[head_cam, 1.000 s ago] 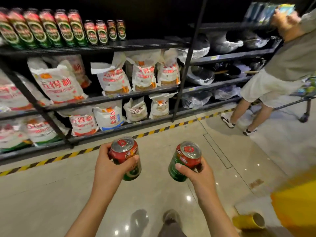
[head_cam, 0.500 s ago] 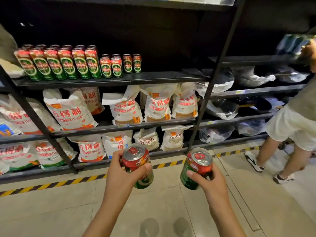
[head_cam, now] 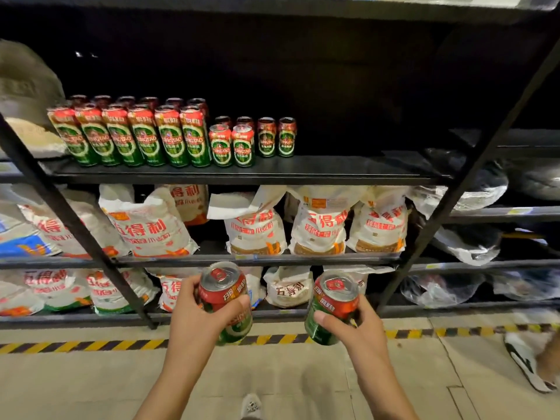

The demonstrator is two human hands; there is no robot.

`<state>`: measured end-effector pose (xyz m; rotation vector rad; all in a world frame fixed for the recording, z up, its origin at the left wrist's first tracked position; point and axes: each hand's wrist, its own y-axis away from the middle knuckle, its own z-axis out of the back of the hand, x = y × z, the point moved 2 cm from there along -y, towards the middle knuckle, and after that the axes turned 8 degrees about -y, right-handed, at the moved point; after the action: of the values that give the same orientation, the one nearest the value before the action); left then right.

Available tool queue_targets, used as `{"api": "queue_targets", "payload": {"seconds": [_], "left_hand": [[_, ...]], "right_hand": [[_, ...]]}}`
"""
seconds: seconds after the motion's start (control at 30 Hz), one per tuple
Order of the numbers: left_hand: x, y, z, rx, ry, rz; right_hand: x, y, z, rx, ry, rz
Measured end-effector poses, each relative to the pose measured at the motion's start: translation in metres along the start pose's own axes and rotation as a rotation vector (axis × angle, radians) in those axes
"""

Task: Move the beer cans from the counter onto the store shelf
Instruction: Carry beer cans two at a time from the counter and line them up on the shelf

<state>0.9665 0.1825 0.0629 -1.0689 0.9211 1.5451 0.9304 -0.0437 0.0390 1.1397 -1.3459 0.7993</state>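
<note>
Below the shelf, left hand and right hand each grasp a beer can between fingers and thumb.

A black metal shelf carries tall beer cans in rows at its left, with short cans just beside them; its right part is bare. The lower shelves hold white flour bags above a tiled floor.

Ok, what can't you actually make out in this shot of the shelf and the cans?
- Head view: back row of tall red-and-green beer cans, hidden behind the front row.
- Lower label of the short red-and-green can, covered by the left hand.
- Shelf price tags: too small to read.
- Bystander's white shoe: partly cut off.
</note>
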Motion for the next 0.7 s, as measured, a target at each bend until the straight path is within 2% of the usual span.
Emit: {"api": "queue_targets", "payload": {"seconds": [0.3, 0.53, 0.7], "left_hand": [[-0.033, -0.160, -0.038, 0.061, -0.012, -0.032], [-0.051, -0.226, -0.073, 0.102, -0.025, -0.026], [-0.058, -0.262, -0.094, 0.063, -0.012, 0.024]], "right_hand": [[0.024, -0.147, -0.058, 0.020, -0.014, -0.039], [0.036, -0.224, -0.068, 0.032, 0.000, -0.059], [0.047, -0.285, -0.067, 0.070, -0.010, -0.072]]}}
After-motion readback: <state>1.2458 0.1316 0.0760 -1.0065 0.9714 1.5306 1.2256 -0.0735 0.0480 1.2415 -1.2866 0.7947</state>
